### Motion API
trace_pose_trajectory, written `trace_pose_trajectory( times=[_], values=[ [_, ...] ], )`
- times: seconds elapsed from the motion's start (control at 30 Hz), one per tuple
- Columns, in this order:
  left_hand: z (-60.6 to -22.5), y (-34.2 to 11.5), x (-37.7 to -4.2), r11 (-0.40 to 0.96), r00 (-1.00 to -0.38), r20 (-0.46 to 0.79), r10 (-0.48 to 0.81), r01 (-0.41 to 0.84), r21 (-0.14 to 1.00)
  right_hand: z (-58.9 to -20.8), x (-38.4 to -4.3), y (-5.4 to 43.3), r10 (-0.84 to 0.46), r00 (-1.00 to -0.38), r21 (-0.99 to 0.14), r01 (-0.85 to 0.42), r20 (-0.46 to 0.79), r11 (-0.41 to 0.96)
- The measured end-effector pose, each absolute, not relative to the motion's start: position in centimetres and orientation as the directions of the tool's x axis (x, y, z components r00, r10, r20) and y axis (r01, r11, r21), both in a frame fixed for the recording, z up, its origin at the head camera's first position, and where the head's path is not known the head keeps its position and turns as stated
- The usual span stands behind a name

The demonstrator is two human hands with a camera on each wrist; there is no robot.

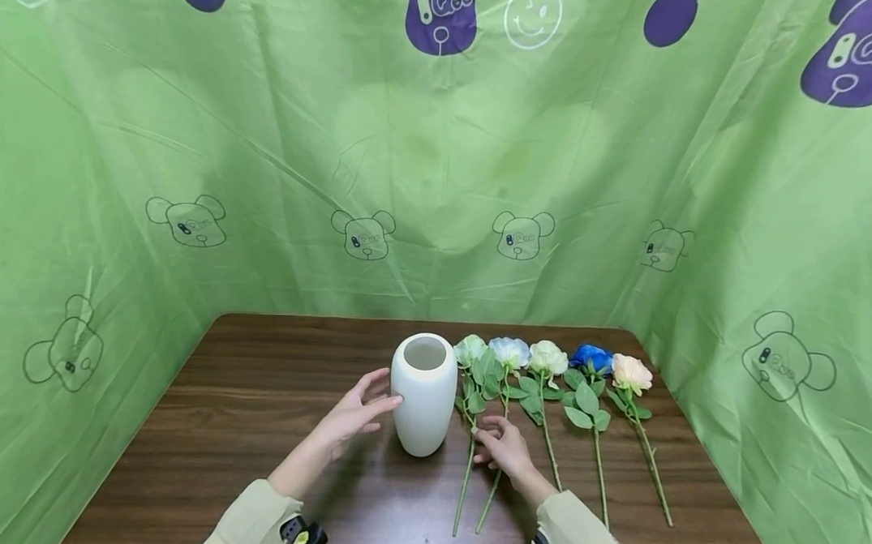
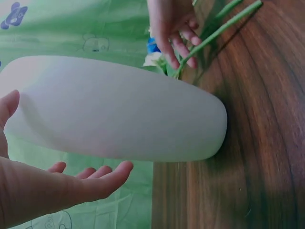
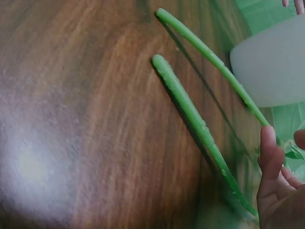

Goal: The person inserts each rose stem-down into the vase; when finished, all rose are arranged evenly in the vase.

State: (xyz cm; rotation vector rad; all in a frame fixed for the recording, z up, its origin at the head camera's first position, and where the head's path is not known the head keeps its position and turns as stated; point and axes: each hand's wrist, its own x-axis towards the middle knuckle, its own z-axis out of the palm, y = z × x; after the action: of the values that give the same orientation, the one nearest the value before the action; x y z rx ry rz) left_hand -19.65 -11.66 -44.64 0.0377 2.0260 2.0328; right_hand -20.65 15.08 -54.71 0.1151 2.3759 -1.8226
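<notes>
A tall white vase (image 1: 423, 409) stands upright on the table, its round mouth facing up. My left hand (image 1: 359, 415) is at its left side, thumb near the front and fingers spread loosely along it. The vase fills much of the left wrist view, with the left fingers (image 2: 107, 183) below it. To the right of the vase, my right hand (image 1: 505, 447) reaches over the stem of the leftmost pale green flower (image 1: 471, 351). Its loosely bent fingertips are right at that green stem (image 3: 209, 55). A second stem (image 3: 190, 112), from the pale blue flower (image 1: 509, 352), passes under the right hand.
Farther right lie a cream-white flower (image 1: 548, 358), a dark blue flower (image 1: 593, 358) and a peach flower (image 1: 632, 373), stems toward me. The brown wooden table (image 1: 270, 378) is enclosed by green printed cloth (image 1: 440, 167) at the back and sides.
</notes>
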Motion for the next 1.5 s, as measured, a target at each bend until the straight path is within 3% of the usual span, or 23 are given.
trace_pose_trajectory(
  times=[0.3, 0.93, 1.3, 1.5],
  values=[
    [-44.9, -11.2, -19.6, -0.049, -0.944, -0.227, 0.24, -0.245, 0.968, -55.7, -20.5, 14.6, -0.041, -0.988, -0.93, 0.128, -0.151, 0.344],
    [-45.0, -11.3, -19.6, -0.042, -0.941, -0.235, 0.242, -0.252, 0.967, -54.3, -20.3, 15.8, -0.121, -0.987, -0.983, 0.085, -0.106, 0.165],
    [-45.0, -11.4, -19.7, -0.038, -0.944, -0.235, 0.233, -0.25, 0.967, -52.4, -20.5, 16.8, -0.07, -0.998, -0.993, 0.002, -0.011, 0.115],
    [-44.7, -11.4, -19.7, -0.041, -0.942, -0.233, 0.243, -0.25, 0.967, -51.4, -20.7, 16.9, -0.02, -0.997, -0.997, -0.077, 0.077, 0.021]
  ],
)
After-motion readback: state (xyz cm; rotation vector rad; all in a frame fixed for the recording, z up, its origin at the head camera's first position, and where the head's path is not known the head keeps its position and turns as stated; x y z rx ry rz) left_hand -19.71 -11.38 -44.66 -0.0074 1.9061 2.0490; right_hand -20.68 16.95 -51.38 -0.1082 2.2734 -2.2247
